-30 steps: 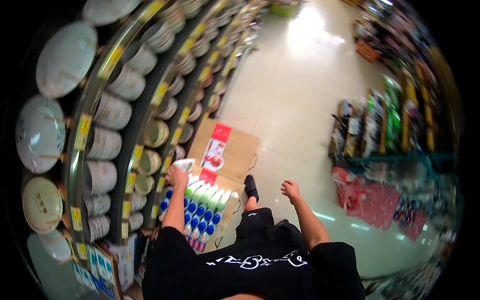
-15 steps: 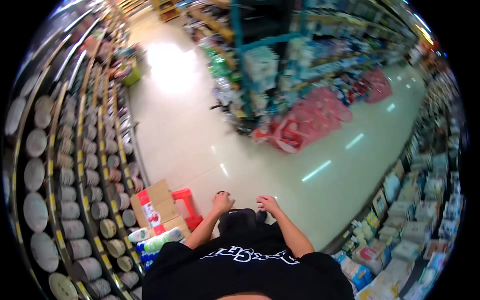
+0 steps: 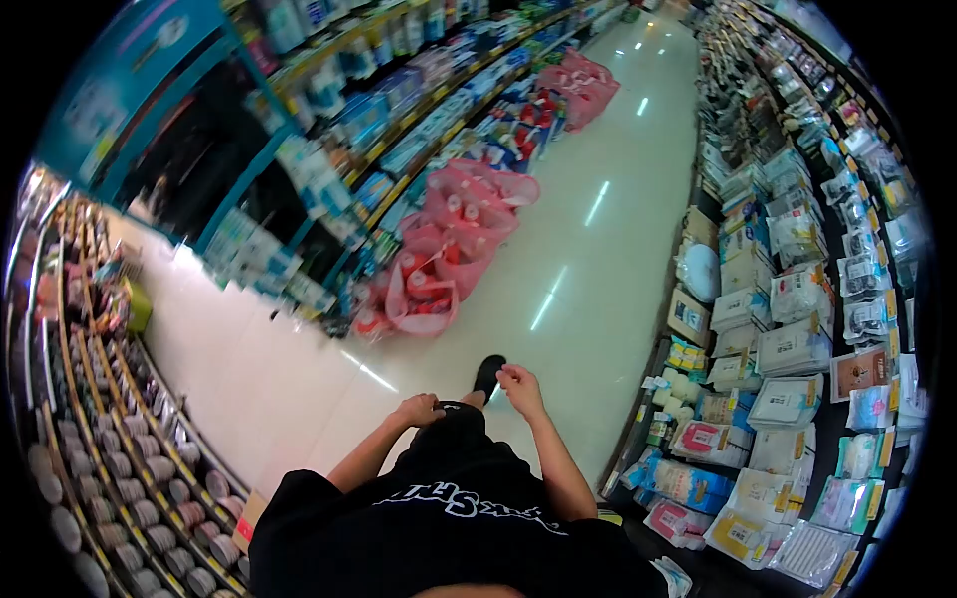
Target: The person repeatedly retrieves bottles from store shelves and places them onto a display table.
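Note:
My left hand [image 3: 419, 410] hangs low in front of my dark shorts [image 3: 454, 431], its fingers loosely bent and slightly apart, with nothing visible in it. Just to the right, my right hand [image 3: 520, 391] is held over the floor beside my dark shoe [image 3: 488, 374]. Its fingers are curled in loosely, and no object shows in them. Neither hand touches any goods. Both forearms come out of a black T-shirt [image 3: 419, 538] with white lettering.
Pink plastic bags [image 3: 424, 289] of goods lie on the floor along the left shelving. Packaged goods [image 3: 793, 344] fill the right-hand shelves. Stacked bowls [image 3: 130, 488] line shelves at lower left. A teal-framed display stand [image 3: 261, 159] stands at the aisle corner. The tiled aisle floor [image 3: 588, 259] runs ahead.
My view has turned right, from the bowl shelves toward the aisle with the pink bags. The cardboard box and red stool have mostly left view. My right hand's fingers have curled in.

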A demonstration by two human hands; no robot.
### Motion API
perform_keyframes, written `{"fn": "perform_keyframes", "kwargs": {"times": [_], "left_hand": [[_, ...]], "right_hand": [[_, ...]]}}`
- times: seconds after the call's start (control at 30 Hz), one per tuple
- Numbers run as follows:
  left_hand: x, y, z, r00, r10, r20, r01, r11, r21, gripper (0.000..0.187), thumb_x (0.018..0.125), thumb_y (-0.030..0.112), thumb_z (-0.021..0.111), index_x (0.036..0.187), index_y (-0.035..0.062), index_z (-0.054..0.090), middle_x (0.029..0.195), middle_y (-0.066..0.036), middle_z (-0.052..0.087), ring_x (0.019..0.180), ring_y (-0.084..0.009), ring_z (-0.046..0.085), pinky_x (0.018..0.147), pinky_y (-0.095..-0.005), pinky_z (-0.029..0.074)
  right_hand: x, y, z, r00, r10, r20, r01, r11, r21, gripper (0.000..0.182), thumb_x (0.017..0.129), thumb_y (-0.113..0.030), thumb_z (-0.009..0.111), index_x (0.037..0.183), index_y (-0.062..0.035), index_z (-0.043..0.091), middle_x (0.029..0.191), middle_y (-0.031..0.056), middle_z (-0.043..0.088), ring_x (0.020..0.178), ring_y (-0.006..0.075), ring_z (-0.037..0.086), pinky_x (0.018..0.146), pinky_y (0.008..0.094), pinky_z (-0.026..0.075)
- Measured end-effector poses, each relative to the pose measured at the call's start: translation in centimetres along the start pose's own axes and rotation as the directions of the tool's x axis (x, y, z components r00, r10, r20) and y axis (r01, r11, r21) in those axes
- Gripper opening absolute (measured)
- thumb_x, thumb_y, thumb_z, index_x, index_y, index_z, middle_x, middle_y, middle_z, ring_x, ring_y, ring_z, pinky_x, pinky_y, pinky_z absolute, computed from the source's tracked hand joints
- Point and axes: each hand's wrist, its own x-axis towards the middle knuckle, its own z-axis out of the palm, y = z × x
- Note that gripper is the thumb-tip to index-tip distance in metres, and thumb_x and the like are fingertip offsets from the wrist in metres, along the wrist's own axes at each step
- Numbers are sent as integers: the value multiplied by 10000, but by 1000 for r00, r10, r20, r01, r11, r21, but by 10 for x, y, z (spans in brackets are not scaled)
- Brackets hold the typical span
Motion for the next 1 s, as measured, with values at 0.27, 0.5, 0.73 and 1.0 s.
{"fn": "perform_keyframes", "kwargs": {"times": [0.27, 0.5, 0.73, 1.0], "left_hand": [[203, 138, -111, 950, 313, 19, -313, 944, 100, 466, 874, 393, 600, 1150, 17, 601, 1137, -217, 632, 1078, -383, 598, 904, -483, 482], [308, 314, -245, 817, 576, -2, -574, 814, 90, 441, 910, 354, 581, 1184, 7, 576, 1163, -215, 621, 1070, -370, 601, 918, -468, 476], [428, 391, -300, 850, 527, 2, -527, 850, 19, 398, 905, 306, 610, 1153, -5, 596, 1130, -211, 630, 1054, -368, 605, 916, -446, 479], [538, 491, -410, 802, 572, -173, -562, 820, 108, 390, 902, 288, 611, 1181, 15, 594, 1140, -192, 621, 1050, -351, 603, 907, -434, 481]], "right_hand": [[94, -67, -147, 986, 141, -89, -161, 947, -279, 603, 855, -342, 700, 1300, 25, 523, 1092, 205, 677, 949, 303, 676, 847, 376, 522], [184, -128, -259, 925, 145, -351, -153, 988, 6, 604, 874, -302, 693, 1344, 15, 485, 1199, 195, 632, 951, 258, 670, 825, 348, 528], [320, -161, -382, 945, 9, -328, -33, 997, -70, 550, 874, -273, 697, 1304, 17, 514, 1152, 194, 658, 944, 258, 674, 796, 355, 543], [492, -270, -511, 980, -122, -160, 79, 965, -248, 591, 886, -332, 653, 1327, 29, 496, 1221, 241, 616, 1019, 363, 650, 864, 416, 522]]}}
